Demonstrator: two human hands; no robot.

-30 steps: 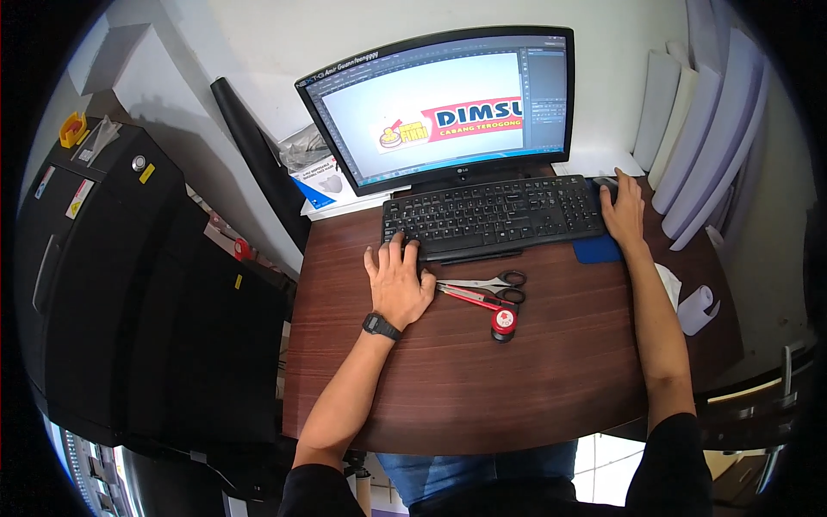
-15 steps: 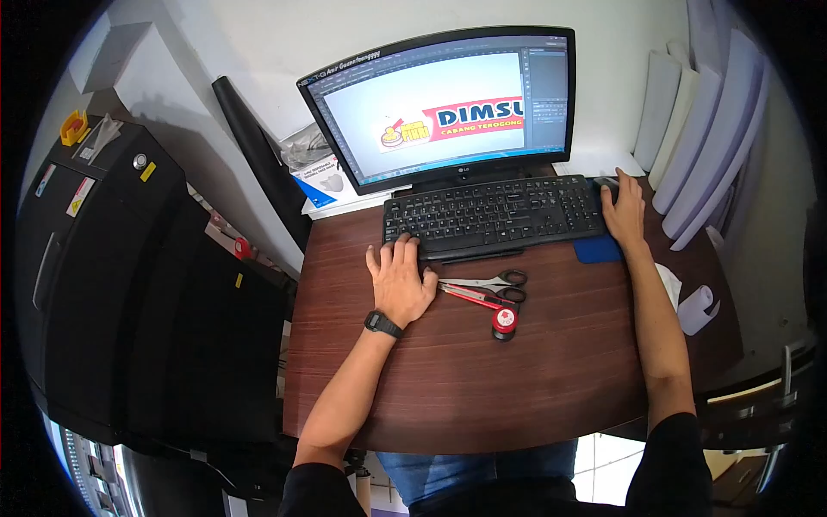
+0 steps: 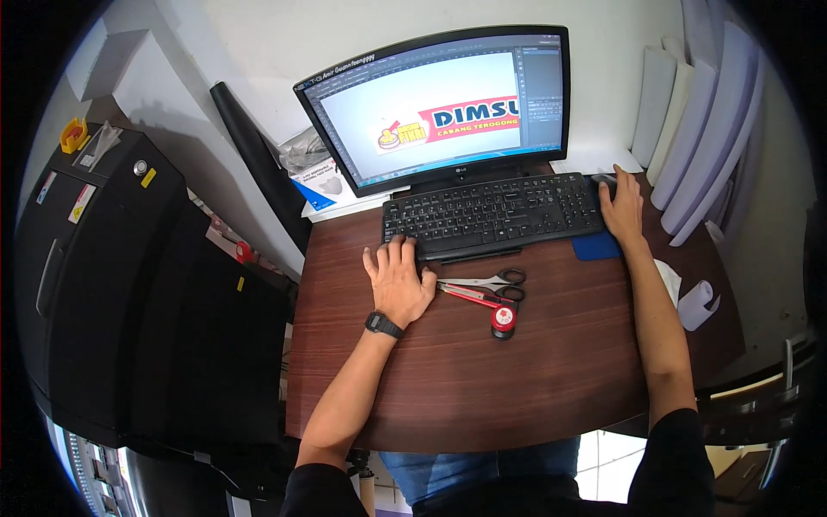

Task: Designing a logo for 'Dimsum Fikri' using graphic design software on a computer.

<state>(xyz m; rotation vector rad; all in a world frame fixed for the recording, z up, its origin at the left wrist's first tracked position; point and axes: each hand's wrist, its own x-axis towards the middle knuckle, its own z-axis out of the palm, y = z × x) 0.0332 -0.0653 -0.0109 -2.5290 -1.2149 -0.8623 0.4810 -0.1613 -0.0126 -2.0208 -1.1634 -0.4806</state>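
My left hand [image 3: 399,283], with a black watch [image 3: 383,324] at its wrist, lies at the lower left corner of the black keyboard [image 3: 495,213]. Its fingers are apart, their tips on the keys. On the right, my right hand [image 3: 624,211] is curved over a dark computer mouse [image 3: 608,182], mostly hidden by it, at the blue mouse pad [image 3: 596,248]. Behind the keyboard, the monitor [image 3: 435,108] displays a red, yellow and blue banner design. Black-handled scissors [image 3: 495,283] and a red cutter knife [image 3: 472,296] point at my left thumb, beside a small red-and-black round item [image 3: 503,321].
A large black machine [image 3: 112,284] stands left of the wooden desk [image 3: 482,388]. Several pale rolls [image 3: 698,129] lean at the right wall, with a smaller white roll [image 3: 696,307] by my right forearm. A box [image 3: 323,185] sits left of the monitor.
The whole view has shifted very slightly. My hands keep their places on the keyboard and the mouse, and the screen looks the same.
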